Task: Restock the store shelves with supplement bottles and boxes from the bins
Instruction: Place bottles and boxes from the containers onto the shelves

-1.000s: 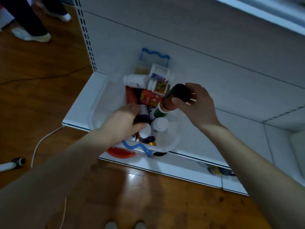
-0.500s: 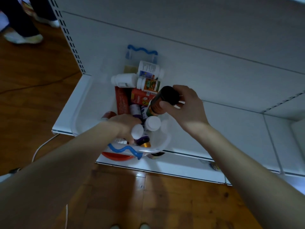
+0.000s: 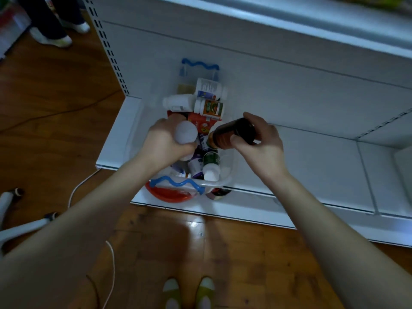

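At centre left the left hand (image 3: 166,141) has its fingers curled round a white-capped bottle (image 3: 186,132), cap towards the camera, held just above the bin (image 3: 225,181). The bin, clear with blue wavy handles, sits on the bottom shelf (image 3: 118,134) in the middle of the frame and is heaped with bottles and a few boxes lying every way. Just right of centre the right hand (image 3: 260,141) grips a dark bottle (image 3: 231,133) between thumb and fingers, tilted, over the bin's right side

My judgement is that the job is at an early stage: two bottles are in hand and out of the pile, neither is set down on a shelf, and most of the stock waits in the bin

The left hand covers its bottle's body, so the label cannot be read. The light is dim and the other labels are too small to make out. A red thing and a dark round thing under the bin's front edge cannot be identified. The upper shelf (image 3: 289,21) along the top is cut off, and whatever stands on it at the upper right is a blur
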The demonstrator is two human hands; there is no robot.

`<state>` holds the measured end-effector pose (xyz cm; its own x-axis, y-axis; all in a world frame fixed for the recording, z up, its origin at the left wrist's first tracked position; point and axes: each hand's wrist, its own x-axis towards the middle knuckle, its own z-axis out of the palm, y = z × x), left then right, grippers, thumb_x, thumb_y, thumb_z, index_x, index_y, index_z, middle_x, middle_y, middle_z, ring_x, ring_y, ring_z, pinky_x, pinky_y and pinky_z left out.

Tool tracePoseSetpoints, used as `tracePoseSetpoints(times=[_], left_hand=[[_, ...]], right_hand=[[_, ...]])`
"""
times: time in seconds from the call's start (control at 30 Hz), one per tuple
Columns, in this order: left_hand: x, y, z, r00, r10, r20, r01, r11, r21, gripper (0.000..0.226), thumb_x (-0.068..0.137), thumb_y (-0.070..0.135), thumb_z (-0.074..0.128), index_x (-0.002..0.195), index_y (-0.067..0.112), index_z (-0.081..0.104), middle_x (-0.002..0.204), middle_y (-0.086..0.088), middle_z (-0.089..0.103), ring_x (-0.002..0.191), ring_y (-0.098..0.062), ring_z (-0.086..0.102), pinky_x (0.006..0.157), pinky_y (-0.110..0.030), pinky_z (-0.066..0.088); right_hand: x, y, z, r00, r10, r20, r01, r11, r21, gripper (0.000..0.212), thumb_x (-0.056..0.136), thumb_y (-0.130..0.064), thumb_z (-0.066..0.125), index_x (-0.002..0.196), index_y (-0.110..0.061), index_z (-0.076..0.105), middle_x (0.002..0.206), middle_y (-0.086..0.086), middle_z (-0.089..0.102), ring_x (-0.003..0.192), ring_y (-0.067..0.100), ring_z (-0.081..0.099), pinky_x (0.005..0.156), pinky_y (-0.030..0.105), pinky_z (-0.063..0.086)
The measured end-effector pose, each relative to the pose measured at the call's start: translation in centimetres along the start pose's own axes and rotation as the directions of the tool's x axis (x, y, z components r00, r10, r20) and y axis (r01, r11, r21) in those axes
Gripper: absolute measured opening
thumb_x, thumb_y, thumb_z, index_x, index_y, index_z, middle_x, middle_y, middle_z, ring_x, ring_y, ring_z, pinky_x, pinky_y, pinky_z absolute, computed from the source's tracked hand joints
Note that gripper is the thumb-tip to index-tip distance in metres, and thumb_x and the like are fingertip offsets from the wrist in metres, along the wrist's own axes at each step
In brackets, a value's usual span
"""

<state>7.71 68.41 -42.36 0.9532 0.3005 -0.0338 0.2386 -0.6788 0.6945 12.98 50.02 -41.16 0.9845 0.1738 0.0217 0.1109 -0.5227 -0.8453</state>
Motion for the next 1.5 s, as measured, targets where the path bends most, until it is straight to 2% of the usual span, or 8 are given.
tracePoseSetpoints(times=[0.17, 0.37, 0.6, 0.73, 0.9, 1.2, 1.3, 1.5], left_hand=[[-5.4, 3.0, -2.7, 0.983, -0.155, -0.103, 0.131, 0.969, -0.209, 0.048, 0.074, 0.027, 0.076, 0.112, 0.016, 0.048, 0.101, 0.004, 0.049, 0.087, -0.011, 0.047, 0.064, -0.019, 0.038], [-11.2, 6.9, -4.9, 0.944, -0.329, -0.026, 0.292, 0.868, -0.401, 0.04, 0.077, 0.025, 0.072, 0.103, 0.022, 0.042, 0.104, 0.002, 0.049, 0.088, -0.011, 0.049, 0.059, -0.011, 0.035], [-16.2, 13.9, -7.7, 0.947, -0.304, 0.105, 0.306, 0.751, -0.586, 0.04, 0.074, 0.029, 0.073, 0.104, 0.013, 0.052, 0.1, -0.003, 0.059, 0.089, -0.012, 0.06, 0.076, -0.029, 0.054], [-17.4, 18.3, -7.6, 0.956, -0.252, 0.151, 0.288, 0.708, -0.645, 0.07, 0.049, 0.049, 0.07, 0.105, 0.009, 0.055, 0.103, -0.013, 0.063, 0.092, -0.02, 0.064, 0.081, -0.039, 0.056], [-17.4, 25.8, -6.1, 0.982, -0.144, 0.125, 0.19, 0.703, -0.686, 0.046, 0.053, 0.043, 0.072, 0.089, 0.019, 0.055, 0.095, -0.014, 0.064, 0.083, -0.019, 0.064, 0.072, -0.034, 0.056], [-18.1, 37.3, -2.2, 0.979, -0.203, 0.031, 0.13, 0.493, -0.86, 0.01, 0.087, 0.012, 0.06, 0.088, 0.006, 0.052, 0.085, -0.003, 0.057, 0.077, -0.008, 0.06, 0.071, -0.026, 0.058], [-18.3, 39.2, -1.7, 0.975, -0.221, 0.03, 0.121, 0.41, -0.904, 0.01, 0.087, 0.012, 0.059, 0.081, 0.01, 0.051, 0.089, -0.005, 0.055, 0.082, -0.011, 0.059, 0.074, -0.031, 0.057], [-17.9, 42.3, -0.7, 0.975, -0.217, 0.042, 0.105, 0.29, -0.951, 0.009, 0.088, 0.008, 0.055, 0.08, 0.008, 0.052, 0.089, -0.004, 0.057, 0.082, -0.012, 0.06, 0.076, -0.031, 0.055]], right_hand=[[-3.9, -2.3, -1.8, 0.99, 0.133, -0.044, -0.124, 0.978, 0.165, 0.041, 0.074, -0.016, 0.073, 0.109, -0.018, 0.049, 0.094, -0.006, 0.057, 0.083, 0.004, 0.056, 0.07, 0.009, 0.044], [-9.8, -5.4, -6.6, 0.898, 0.437, 0.041, -0.408, 0.797, 0.446, 0.024, 0.08, -0.008, 0.065, 0.093, -0.018, 0.046, 0.087, 0.0, 0.054, 0.087, 0.022, 0.06, 0.082, 0.039, 0.053], [-14.0, -9.9, -16.5, 0.934, 0.338, 0.115, -0.332, 0.701, 0.632, 0.032, 0.068, -0.01, 0.061, 0.097, -0.024, 0.06, 0.106, 0.009, 0.058, 0.09, 0.027, 0.062, 0.061, 0.024, 0.054], [-14.5, -11.5, -22.5, 0.913, 0.385, 0.137, -0.323, 0.473, 0.82, 0.035, 0.063, -0.012, 0.058, 0.098, -0.01, 0.054, 0.096, 0.013, 0.063, 0.08, 0.024, 0.066, 0.063, 0.032, 0.058], [-14.6, -12.3, -28.8, 0.883, 0.432, 0.183, -0.339, 0.317, 0.886, 0.018, 0.089, -0.022, 0.048, 0.095, -0.006, 0.054, 0.083, 0.016, 0.069, 0.076, 0.029, 0.069, 0.056, 0.024, 0.056], [-14.7, -10.2, -40.7, 0.936, 0.311, 0.168, -0.276, 0.347, 0.896, 0.024, 0.085, -0.022, 0.047, 0.105, -0.011, 0.056, 0.095, 0.017, 0.062, 0.069, 0.026, 0.067, 0.063, 0.026, 0.055], [-14.6, -9.4, -42.4, 0.951, 0.207, 0.229, -0.288, 0.324, 0.901, 0.063, 0.052, -0.021, 0.076, 0.111, -0.006, 0.056, 0.1, 0.02, 0.064, 0.079, 0.028, 0.068, 0.07, 0.031, 0.058], [-14.0, -8.7, -44.3, 0.982, 0.123, 0.141, -0.187, 0.658, 0.73, 0.061, 0.043, -0.023, 0.07, 0.102, -0.012, 0.061, 0.086, 0.004, 0.066, 0.078, 0.013, 0.063, 0.071, 0.023, 0.053]])
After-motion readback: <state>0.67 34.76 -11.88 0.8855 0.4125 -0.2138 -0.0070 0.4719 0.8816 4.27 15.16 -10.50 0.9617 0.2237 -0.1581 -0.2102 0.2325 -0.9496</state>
